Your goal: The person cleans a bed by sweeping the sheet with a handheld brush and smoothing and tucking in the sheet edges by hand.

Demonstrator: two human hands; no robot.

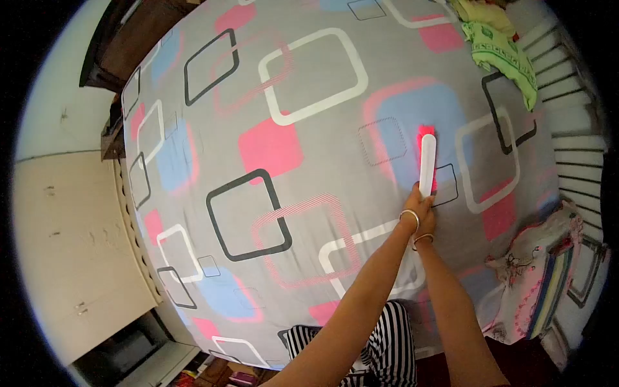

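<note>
A white-backed brush (427, 161) with pink bristles lies over a blue patch of the patterned grey bedsheet (193, 142). Both my hands meet at its lower end. My left hand (416, 205) has its fingers wrapped round the handle. Close against it on the right, my right hand (427, 216) is also closed near the handle, partly hidden by the left one. A bangle circles each wrist. The sheet lies mostly flat, with faint wrinkles.
Green and yellow cloths (500, 55) lie at the top right edge. Folded fabric (538, 277) rests at the lower right beside a barred frame (580, 155). Pale cabinets (77, 245) stand at the left. Striped clothing (393, 342) shows below my arms.
</note>
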